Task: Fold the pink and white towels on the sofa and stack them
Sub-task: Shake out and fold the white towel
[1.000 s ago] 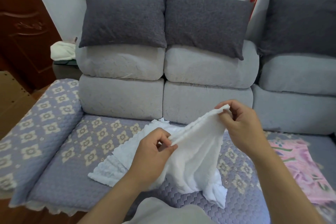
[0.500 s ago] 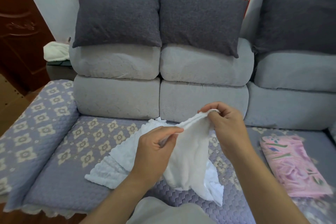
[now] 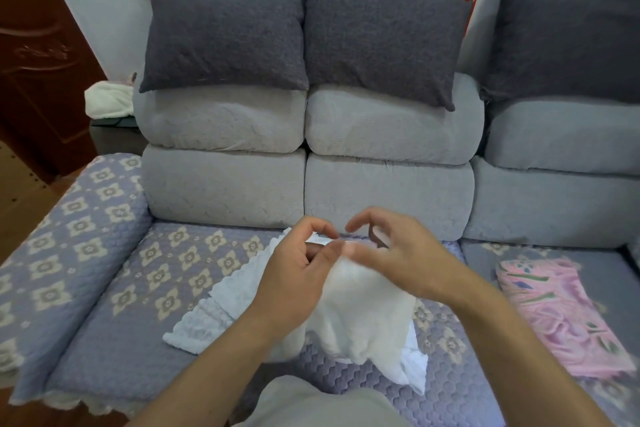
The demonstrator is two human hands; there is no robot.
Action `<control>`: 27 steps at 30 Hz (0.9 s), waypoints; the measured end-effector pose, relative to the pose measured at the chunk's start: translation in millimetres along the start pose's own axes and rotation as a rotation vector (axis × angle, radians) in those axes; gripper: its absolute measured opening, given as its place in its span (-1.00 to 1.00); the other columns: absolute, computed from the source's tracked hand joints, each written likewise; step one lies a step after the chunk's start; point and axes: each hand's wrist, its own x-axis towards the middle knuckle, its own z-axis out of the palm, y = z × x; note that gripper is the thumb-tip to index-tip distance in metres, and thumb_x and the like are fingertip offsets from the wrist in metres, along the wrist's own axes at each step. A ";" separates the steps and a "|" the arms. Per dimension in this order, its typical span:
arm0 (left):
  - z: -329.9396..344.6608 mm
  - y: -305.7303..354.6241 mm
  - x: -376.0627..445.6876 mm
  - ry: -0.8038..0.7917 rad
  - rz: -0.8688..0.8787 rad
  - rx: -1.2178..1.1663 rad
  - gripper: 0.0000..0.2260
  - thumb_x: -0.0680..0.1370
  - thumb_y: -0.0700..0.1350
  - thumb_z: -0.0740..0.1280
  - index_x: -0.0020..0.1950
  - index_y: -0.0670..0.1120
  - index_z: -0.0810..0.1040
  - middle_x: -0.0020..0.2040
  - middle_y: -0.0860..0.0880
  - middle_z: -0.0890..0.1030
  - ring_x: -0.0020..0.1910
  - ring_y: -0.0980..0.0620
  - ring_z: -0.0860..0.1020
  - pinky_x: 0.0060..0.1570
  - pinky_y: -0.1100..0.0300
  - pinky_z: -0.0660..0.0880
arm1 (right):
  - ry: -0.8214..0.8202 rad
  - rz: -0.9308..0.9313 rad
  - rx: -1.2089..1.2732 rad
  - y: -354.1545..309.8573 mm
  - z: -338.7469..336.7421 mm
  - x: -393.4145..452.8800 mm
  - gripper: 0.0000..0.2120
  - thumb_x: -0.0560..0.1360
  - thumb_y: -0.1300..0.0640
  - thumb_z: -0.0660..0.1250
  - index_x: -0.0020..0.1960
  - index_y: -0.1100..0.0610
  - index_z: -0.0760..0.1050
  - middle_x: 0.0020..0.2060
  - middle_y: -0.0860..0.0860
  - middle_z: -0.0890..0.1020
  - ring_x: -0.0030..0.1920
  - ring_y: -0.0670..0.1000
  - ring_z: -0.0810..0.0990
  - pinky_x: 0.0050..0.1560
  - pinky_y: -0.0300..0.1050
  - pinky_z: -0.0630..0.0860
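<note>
I hold a white towel (image 3: 363, 315) bunched above the sofa seat (image 3: 114, 350). My left hand (image 3: 294, 277) and my right hand (image 3: 398, 256) meet at its top edge, fingertips almost touching, and each pinches the cloth. The rest of the towel hangs down to the seat between my forearms. White cloth with a scalloped edge (image 3: 218, 308) lies flat on the seat under my left wrist; I cannot tell whether it is a separate towel. A pink patterned towel (image 3: 554, 315) lies flat on the seat to the right, apart from my hands.
Three dark grey pillows (image 3: 225, 42) lean on the grey backrest (image 3: 221, 191). The padded left armrest (image 3: 69, 236) borders the seat. A white bundle (image 3: 107, 102) sits on a side table beyond it. My knee (image 3: 311, 406) is at the seat's front edge.
My hands, which held the towel's edge stretched apart, have come together until they meet. The towel has gone from spread out to bunched and hangs lower.
</note>
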 end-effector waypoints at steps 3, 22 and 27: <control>-9.2 3.9 4.1 -0.110 0.042 -0.015 -0.87 0.53 0.03 0.41 -0.08 0.06 0.49 -0.47 0.07 0.40 -0.49 0.14 0.28 -0.47 0.30 0.24 | -0.101 -0.030 -0.092 -2.2 -7.4 -2.1 -0.83 0.48 -0.13 0.45 0.01 -0.09 0.67 -0.09 -0.16 0.69 -0.07 -0.21 0.62 -0.03 -0.22 0.54; -23.3 -51.2 1.1 -0.142 0.375 0.595 -0.72 0.45 -0.41 0.25 -0.26 -0.02 0.47 -0.22 0.16 0.34 -0.26 0.24 0.39 -0.28 0.42 0.28 | 0.376 -0.179 0.187 -28.5 -4.9 -7.5 -0.81 0.64 0.13 0.26 -0.15 0.05 0.51 -0.28 -0.10 0.57 -0.28 -0.18 0.48 -0.27 -0.37 0.40; -30.8 -61.3 -18.4 -0.401 0.089 0.369 -0.86 0.52 -0.29 0.21 -0.18 -0.16 0.52 -0.12 0.02 0.44 -0.15 0.08 0.46 -0.14 0.24 0.42 | 0.550 -0.019 0.251 -22.3 -9.9 4.4 -0.77 0.64 0.05 0.26 -0.20 0.00 0.49 -0.47 -0.18 0.45 -0.45 -0.18 0.38 -0.45 -0.32 0.32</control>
